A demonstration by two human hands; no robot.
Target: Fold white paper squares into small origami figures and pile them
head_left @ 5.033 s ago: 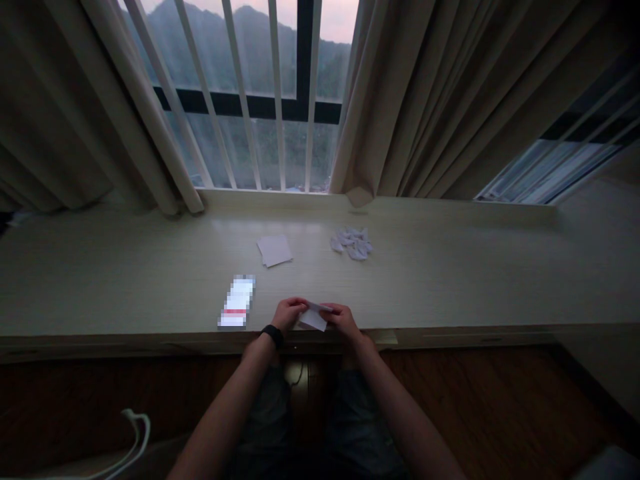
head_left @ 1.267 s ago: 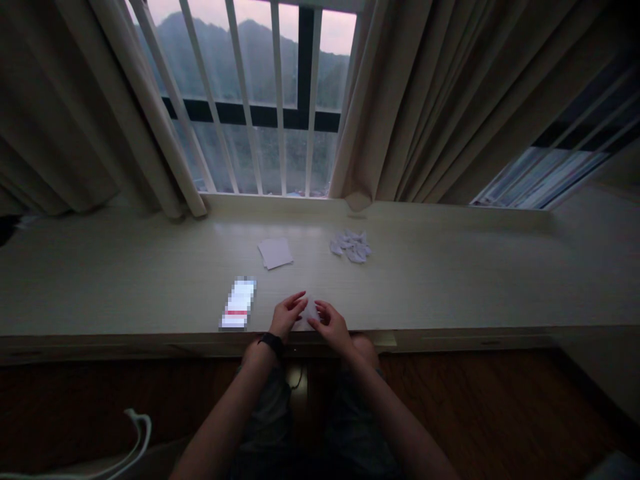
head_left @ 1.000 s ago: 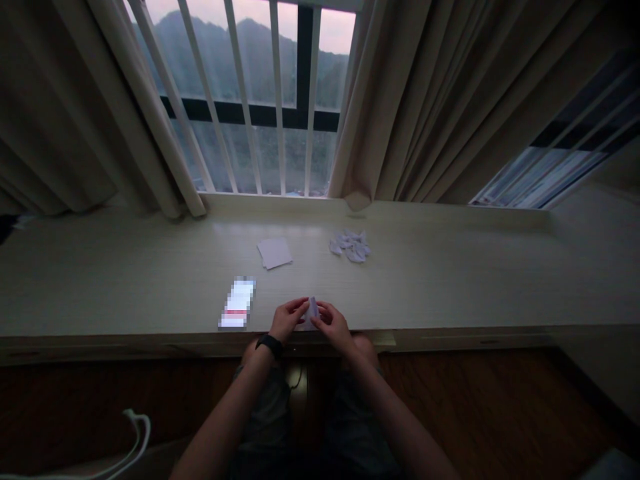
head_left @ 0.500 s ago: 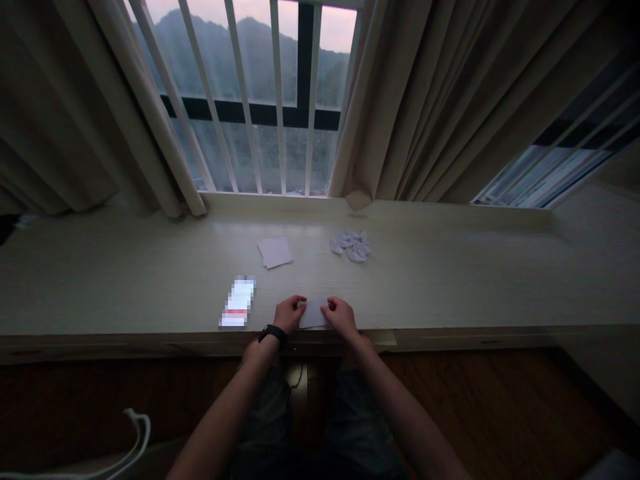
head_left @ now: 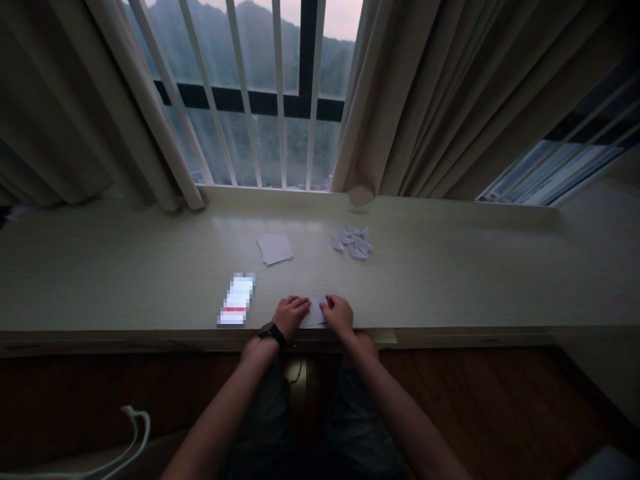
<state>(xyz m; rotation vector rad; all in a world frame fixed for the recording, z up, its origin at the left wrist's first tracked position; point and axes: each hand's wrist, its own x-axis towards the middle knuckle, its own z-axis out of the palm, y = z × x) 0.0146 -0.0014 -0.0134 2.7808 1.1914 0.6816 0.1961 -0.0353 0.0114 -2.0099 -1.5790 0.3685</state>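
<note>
White paper point(head_left: 315, 315) on tabletop point(head_left: 450, 280); left hand point(head_left: 291, 316) over left side, right hand point(head_left: 339, 315) at right; cannot tell grips.

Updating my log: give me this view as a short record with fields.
Left hand: on the left part of a small flat white paper
Right hand: at the paper's right side, grip unclear
Back left: stacked square white paper sheets
Back right: heap of small folded white paper pieces
Near left: bright rectangular phone, screen pixelated

Bare forearms point(head_left: 227, 407) angled together, left hand point(head_left: 291, 316) palm down, right hand point(head_left: 339, 313) just beside, curled inward.
</note>
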